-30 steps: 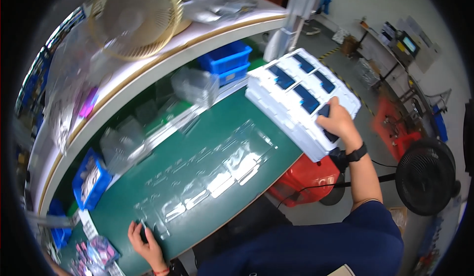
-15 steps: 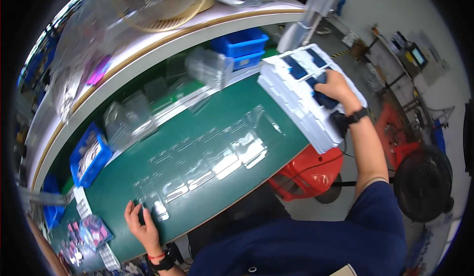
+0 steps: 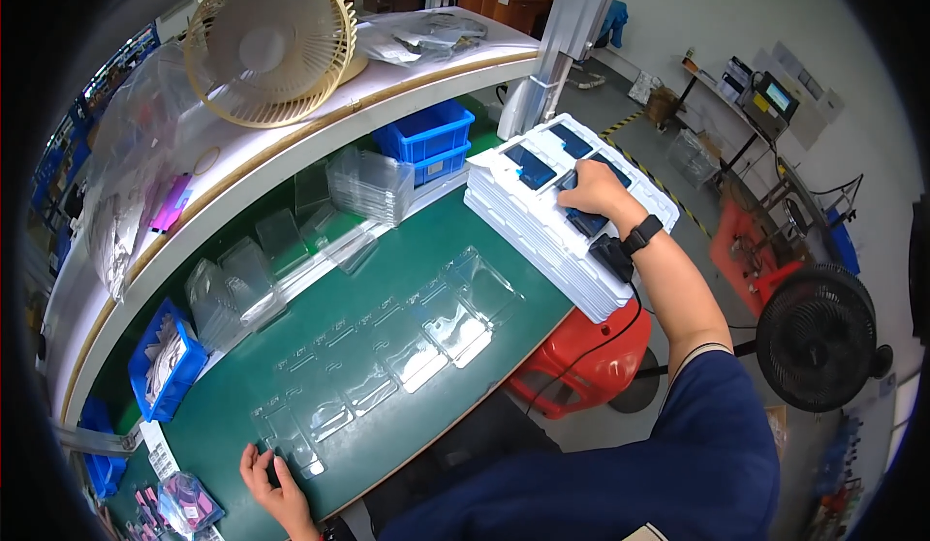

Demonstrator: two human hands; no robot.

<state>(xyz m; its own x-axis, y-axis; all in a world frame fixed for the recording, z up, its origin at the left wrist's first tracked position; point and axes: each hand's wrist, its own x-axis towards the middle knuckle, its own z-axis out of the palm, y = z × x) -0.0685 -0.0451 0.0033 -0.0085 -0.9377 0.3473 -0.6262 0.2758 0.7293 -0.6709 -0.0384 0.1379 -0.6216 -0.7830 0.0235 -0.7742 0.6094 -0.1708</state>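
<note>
tray stack [image 3: 542, 221] at bench's right end, under right hand [image 3: 593, 192] | fingers spread flat on dark phone [image 3: 581, 219] | left hand [image 3: 276, 478] fingers apart beside clear blisters [image 3: 387, 362] | risk: overhanging stack tips if pressed

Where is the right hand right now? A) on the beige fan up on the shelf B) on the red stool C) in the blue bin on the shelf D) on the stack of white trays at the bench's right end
D: the right hand lies flat on top of the stack of white trays, over one of the dark flat items in its pockets, while the left hand rests on the green bench by the clear blister shells.
</note>
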